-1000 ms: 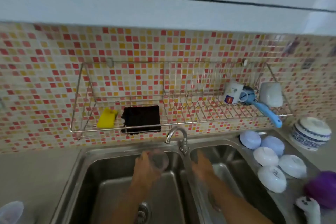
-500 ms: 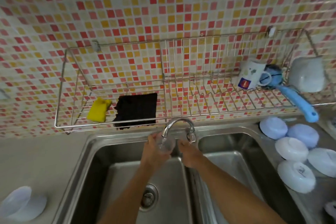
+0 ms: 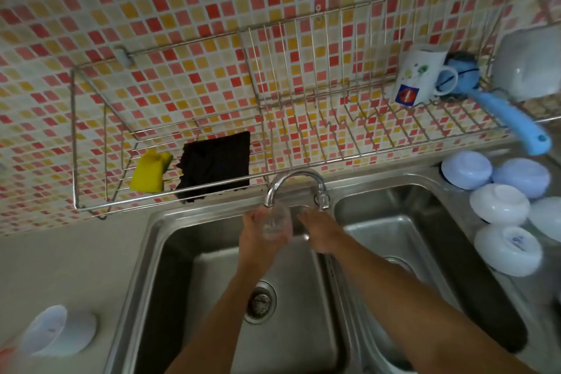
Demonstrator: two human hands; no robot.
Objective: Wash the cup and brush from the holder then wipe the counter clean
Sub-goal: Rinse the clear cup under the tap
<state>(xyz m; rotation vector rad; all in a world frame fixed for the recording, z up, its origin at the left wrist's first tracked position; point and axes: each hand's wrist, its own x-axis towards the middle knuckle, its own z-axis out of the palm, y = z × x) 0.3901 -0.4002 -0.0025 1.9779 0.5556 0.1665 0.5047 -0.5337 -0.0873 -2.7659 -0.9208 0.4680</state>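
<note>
A clear glass cup [image 3: 277, 222] is held in the left hand [image 3: 259, 232], whose grip is curled round it, directly under the spout of the chrome faucet [image 3: 293, 184] above the left basin of the steel double sink [image 3: 331, 282]. The right hand [image 3: 318, 231] is stretched toward the base of the faucet just beside the cup; nothing is seen in its grip, and whether the fingers touch the tap handle cannot be told. A blue brush [image 3: 501, 106] is lying in the wire rack [image 3: 303, 118] on the tiled wall, its handle jutting over the front edge, beside a white mug [image 3: 420, 79]. A yellow sponge [image 3: 150, 171] and a black cloth [image 3: 217, 165] are resting at the rack's left end. Upturned white and pale blue bowls [image 3: 498, 203] are grouped on the draining board right of the sink. A white lid-like dish [image 3: 57, 331] is seen on the grey surface [image 3: 66, 264] at the left.
</note>
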